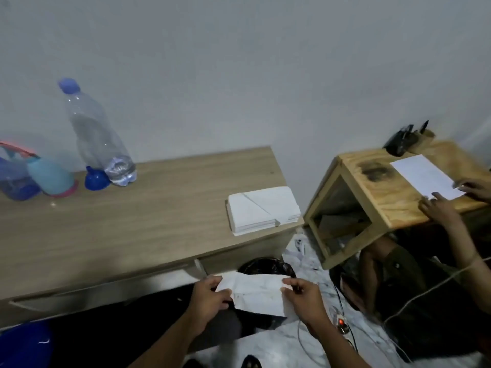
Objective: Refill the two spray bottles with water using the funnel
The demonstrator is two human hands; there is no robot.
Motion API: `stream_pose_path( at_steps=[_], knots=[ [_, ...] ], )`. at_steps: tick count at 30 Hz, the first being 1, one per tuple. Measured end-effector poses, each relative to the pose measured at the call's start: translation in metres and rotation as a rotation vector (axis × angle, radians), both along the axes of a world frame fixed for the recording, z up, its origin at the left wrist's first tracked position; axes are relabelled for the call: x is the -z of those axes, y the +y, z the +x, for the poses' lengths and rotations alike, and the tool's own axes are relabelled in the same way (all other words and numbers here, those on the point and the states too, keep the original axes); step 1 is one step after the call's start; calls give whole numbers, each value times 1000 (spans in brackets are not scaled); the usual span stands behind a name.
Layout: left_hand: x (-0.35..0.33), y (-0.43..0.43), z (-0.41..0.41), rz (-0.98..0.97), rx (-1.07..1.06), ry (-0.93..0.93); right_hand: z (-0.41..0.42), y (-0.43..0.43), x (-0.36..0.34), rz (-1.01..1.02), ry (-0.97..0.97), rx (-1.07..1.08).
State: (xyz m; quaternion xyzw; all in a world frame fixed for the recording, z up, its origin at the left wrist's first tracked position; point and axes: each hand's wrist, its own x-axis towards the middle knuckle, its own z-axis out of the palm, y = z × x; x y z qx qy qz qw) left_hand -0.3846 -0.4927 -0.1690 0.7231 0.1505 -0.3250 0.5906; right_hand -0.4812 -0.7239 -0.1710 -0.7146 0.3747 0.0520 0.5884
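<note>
Spray bottles, 2 of them, stand at the far left corner of the table [132, 221]: a dark blue one [16, 179] cut off by the picture's edge, and a pale blue one [51, 176] with a pink base just beside it. Both are blurred. The blue funnel [96, 179] lies next to them, touching the foot of a clear water bottle [98, 134] with a blue cap, which stands upright near the table's back edge with a little water in it.

Both hands are well apart from all that, below the table's front right corner. The left hand [210, 298] and right hand [305, 296] each pinch an end of 1 creased white paper [255, 290] between thumb and fingers, held over a bin [263, 265] lined in black.

A stack of white napkins [261, 208] sits at the table's right edge. To the right is a wooden stand [377, 197], where another person's hands [438, 208] rest on a white sheet [425, 176]. A power strip [341, 324] with a red light lies on the floor beside the right wrist.
</note>
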Motion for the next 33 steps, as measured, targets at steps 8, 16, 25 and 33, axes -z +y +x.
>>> stream_pose_path(
  at_steps=[8, 16, 25, 33],
  knots=[
    [76, -61, -13, 99, 98, 222, -25, -34, 81, 22, 213, -2],
    [124, -115, 4, 148, 155, 378, 12, -60, 135, 129, 242, -2],
    [107, -102, 12, 307, 229, 174, 32, -44, 126, 51, 235, -82],
    [31, -40, 18, 247, 112, -17, 54, 10, 51, -29, 123, -169]
  ],
)
